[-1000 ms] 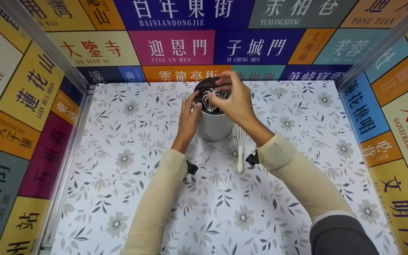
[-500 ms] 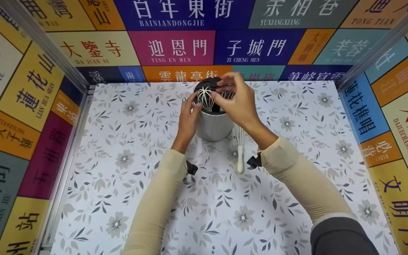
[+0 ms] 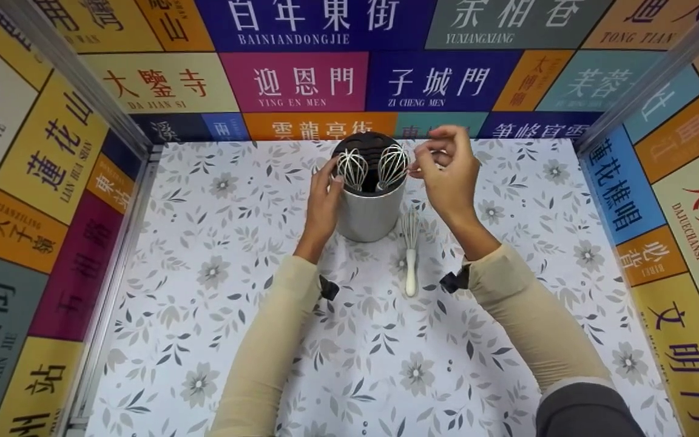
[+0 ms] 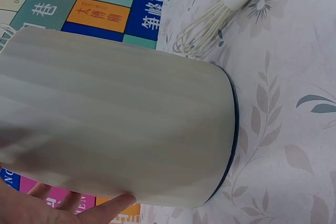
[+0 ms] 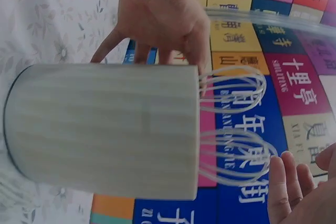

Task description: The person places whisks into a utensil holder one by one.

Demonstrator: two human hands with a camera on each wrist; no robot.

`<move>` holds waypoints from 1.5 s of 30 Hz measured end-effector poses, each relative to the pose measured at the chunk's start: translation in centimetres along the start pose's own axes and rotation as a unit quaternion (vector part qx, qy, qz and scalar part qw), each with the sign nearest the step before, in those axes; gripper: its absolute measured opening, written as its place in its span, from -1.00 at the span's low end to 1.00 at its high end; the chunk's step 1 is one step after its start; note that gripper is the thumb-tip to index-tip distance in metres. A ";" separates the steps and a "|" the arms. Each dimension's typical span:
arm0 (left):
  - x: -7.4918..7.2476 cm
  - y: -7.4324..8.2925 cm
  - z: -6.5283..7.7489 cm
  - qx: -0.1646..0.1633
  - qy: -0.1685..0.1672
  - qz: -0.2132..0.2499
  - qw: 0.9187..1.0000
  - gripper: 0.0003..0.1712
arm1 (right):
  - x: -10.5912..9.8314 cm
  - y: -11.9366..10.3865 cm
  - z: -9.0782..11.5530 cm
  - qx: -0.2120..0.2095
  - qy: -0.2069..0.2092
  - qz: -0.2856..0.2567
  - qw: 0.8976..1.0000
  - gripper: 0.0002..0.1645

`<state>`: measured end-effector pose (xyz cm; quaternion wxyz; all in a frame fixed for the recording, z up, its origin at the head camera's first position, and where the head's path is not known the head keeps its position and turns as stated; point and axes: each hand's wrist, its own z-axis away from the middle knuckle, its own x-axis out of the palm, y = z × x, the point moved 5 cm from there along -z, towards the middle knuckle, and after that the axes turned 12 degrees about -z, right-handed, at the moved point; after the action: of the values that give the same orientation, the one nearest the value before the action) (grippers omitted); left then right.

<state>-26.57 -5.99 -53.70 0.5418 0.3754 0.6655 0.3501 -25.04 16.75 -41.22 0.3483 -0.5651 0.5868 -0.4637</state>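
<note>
A pale grey utensil holder [image 3: 366,220] with a black slotted top stands upright on the table. Wire heads of two whisks poke out of it, a left whisk [image 3: 349,159] and a right whisk [image 3: 402,159], their handles hidden inside. My left hand [image 3: 323,203] grips the holder's left side, thumb and fingers spread around it near the rim, as the right wrist view also shows. Just right of the right whisk, my right hand [image 3: 454,179] is raised with loosely bent fingers and nothing in it. A third whisk [image 3: 411,276] with a cream handle lies at the holder's front right.
A white flower-print cloth [image 3: 252,340] covers the table. Sign-patterned panels [image 3: 295,79] rise behind it and along both sides, with the holder close to the back panel. Metal frame posts [image 3: 634,79] stand at the back corners.
My right hand has let go of the whisks at the holder's top and moved right, uncovering both wire heads. The left whisk's head stands straighter than before. My left hand has stayed put.
</note>
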 end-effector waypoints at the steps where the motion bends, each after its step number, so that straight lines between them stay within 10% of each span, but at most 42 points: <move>1: 0.0 -0.1 0.0 -0.001 0.000 0.000 1.000 -0.45 | -0.4 0.5 -0.1 0.002 0.005 0.010 1.000 -0.67; 20: 0.0 -0.1 0.0 -0.012 -0.005 0.002 1.000 -0.41 | -7.0 11.8 2.9 0.135 -0.041 0.229 0.963 -0.49; 45: -0.1 -0.2 -0.1 -0.013 -0.007 -0.004 1.000 -0.42 | -7.4 19.3 9.0 0.329 -0.111 0.209 0.914 -0.14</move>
<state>-26.64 -6.17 -53.86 0.5526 0.3682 0.6587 0.3539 -22.39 21.41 -63.15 0.6661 -0.3312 0.4635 -0.4815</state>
